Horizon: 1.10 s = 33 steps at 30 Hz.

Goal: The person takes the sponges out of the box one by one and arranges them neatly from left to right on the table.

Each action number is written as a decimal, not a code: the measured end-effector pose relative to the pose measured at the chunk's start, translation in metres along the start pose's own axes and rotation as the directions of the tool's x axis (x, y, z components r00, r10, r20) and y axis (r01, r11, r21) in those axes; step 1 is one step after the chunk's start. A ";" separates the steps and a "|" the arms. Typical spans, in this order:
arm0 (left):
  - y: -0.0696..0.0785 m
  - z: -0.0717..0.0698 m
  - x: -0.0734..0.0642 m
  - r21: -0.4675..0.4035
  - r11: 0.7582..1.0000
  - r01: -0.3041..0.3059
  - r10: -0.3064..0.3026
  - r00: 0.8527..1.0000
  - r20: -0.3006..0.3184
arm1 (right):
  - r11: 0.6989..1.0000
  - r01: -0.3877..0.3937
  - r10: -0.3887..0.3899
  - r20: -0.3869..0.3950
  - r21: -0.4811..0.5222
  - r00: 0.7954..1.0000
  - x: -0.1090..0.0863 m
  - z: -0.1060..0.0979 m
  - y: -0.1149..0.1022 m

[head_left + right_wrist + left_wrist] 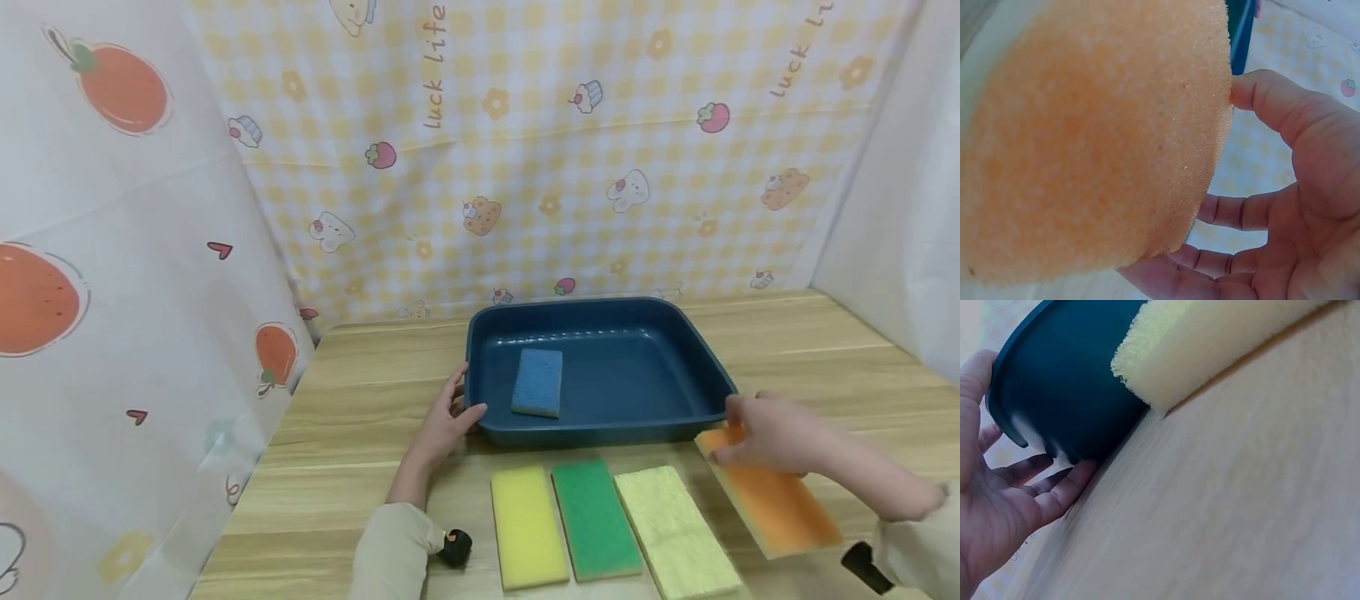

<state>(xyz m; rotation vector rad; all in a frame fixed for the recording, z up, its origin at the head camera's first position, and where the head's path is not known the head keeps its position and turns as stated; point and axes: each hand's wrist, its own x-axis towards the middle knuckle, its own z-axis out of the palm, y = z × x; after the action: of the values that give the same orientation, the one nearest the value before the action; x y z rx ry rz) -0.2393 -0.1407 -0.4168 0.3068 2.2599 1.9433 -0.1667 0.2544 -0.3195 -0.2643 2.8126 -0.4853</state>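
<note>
My right hand (776, 433) grips an orange sponge (787, 510) by its edges, at the front right corner of a dark blue baking pan (600, 434). The sponge is tilted, its far end close to the pan's rim. In the right wrist view, the thumb is on one edge of the orange sponge (1085, 150) and the fingers are on another. My left hand (438, 429) holds the pan's left front corner, thumb at the rim and fingers along the outer wall (1079, 381). Inside the pan, toward the left, lies a blue sponge (537, 382).
In front of the pan lie a yellow sponge (528, 527), a green sponge (596, 518) and a pale yellow sponge (675, 532), side by side on the wooden table (360, 400). A patterned cloth (525, 167) hangs behind the pan, with white cloth at both sides.
</note>
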 end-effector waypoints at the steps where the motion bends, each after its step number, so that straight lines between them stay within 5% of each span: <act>1: 0.001 -0.001 -0.001 -0.002 1.000 0.000 0.000 1.000 0.004 | 1.000 -0.001 0.001 0.007 0.010 1.000 0.001 0.003 0.001; 11: 0.029 0.001 -0.014 0.006 1.000 0.009 -0.009 0.999 0.032 | 0.999 0.013 -0.013 0.003 -0.032 1.000 0.009 0.032 0.010; 33: 0.027 0.002 -0.015 0.020 1.000 -0.010 0.009 0.999 0.037 | 1.000 -0.002 0.002 0.026 0.006 1.000 0.018 0.049 0.013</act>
<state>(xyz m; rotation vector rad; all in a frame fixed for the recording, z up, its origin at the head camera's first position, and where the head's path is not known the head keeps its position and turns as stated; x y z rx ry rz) -0.2228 -0.1391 -0.3912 0.3537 2.2599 1.9047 -0.1707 0.2472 -0.3730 -0.2643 2.7856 -0.4868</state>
